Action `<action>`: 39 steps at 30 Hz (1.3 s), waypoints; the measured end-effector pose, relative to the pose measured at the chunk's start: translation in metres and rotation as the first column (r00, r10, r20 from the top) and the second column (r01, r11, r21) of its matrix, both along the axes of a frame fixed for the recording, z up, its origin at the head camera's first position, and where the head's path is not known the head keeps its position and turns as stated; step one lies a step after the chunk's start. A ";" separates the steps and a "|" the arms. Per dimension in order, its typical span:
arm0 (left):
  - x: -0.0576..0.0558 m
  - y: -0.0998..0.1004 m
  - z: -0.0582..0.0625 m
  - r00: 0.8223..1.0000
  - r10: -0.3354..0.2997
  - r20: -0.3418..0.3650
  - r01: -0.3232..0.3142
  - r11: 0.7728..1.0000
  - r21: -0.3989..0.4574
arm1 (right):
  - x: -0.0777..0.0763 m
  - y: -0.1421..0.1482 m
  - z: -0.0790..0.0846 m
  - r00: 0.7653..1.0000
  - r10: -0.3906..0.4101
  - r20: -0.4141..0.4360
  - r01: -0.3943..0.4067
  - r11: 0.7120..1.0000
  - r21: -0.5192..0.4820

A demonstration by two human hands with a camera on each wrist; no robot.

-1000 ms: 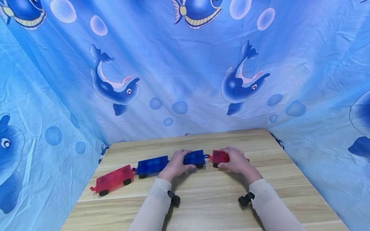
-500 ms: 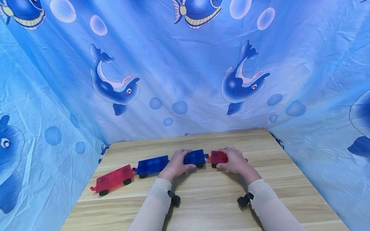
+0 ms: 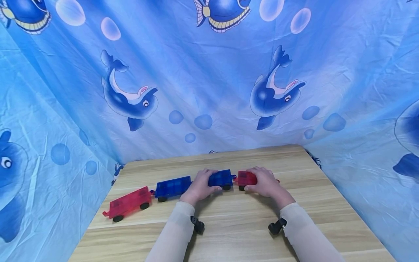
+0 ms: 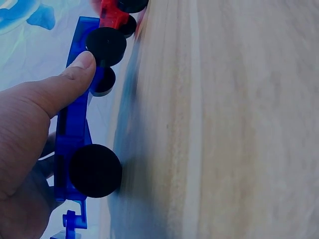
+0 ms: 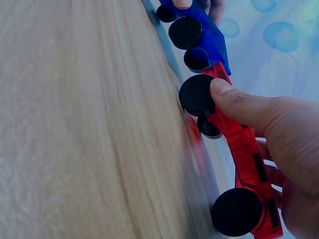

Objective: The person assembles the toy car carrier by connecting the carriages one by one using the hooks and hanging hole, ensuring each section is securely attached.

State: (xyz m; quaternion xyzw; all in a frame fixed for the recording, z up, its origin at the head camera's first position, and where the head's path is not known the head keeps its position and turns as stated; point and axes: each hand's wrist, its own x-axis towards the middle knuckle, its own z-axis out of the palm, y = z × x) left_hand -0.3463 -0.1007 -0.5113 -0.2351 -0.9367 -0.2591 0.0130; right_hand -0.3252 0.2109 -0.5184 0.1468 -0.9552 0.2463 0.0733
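My left hand point(image 3: 200, 185) grips a translucent blue toy train car point(image 3: 221, 178) across its sides. In the left wrist view its thumb lies by a black wheel point(image 4: 105, 46). A red toy train car point(image 3: 246, 178) is held by my right hand point(image 3: 266, 182); the right wrist view shows that thumb by a front wheel point(image 5: 197, 94). The two cars stand end to end, the red hitch meeting the blue one's ring; whether they are locked cannot be told. Left of them, another blue car point(image 3: 172, 187) is joined to a second red car point(image 3: 130, 203), its hook at the far left.
All the cars stand on a light wooden table point(image 3: 235, 233). Behind and beside it hangs a blue cloth point(image 3: 209, 80) printed with dolphins and bubbles. Small black wrist cameras sit on both sleeves.
My right hand has shifted slightly left with its red car, bringing the car's hitch closer to the blue car. My left hand and the other cars stay in place.
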 end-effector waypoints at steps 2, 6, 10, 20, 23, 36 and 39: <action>0.000 0.000 0.000 1.000 -0.001 -0.003 0.001 1.000 -0.001 | 0.000 0.000 0.000 1.000 -0.001 -0.001 0.001 1.000 0.000; 0.000 0.001 0.001 1.000 -0.001 -0.005 0.001 1.000 0.001 | -0.001 0.001 0.000 1.000 0.002 -0.012 -0.002 1.000 0.005; 0.001 0.001 0.001 1.000 0.007 0.001 -0.007 1.000 0.002 | 0.000 0.001 0.001 1.000 0.010 -0.018 -0.010 1.000 0.006; -0.002 0.001 -0.001 1.000 0.012 -0.006 -0.012 1.000 -0.010 | -0.001 0.001 0.000 1.000 0.005 -0.005 -0.005 1.000 0.001; -0.002 0.000 -0.001 1.000 0.014 -0.010 -0.014 1.000 -0.010 | -0.001 0.001 -0.001 1.000 0.003 -0.004 -0.003 1.000 -0.002; -0.002 -0.001 -0.003 1.000 0.012 -0.009 -0.013 0.999 -0.046 | 0.001 0.002 0.002 1.000 0.017 -0.014 -0.017 1.000 -0.006; -0.001 -0.001 -0.002 1.000 0.016 -0.009 -0.017 0.998 -0.057 | 0.002 0.002 0.003 1.000 0.020 -0.006 -0.020 1.000 -0.012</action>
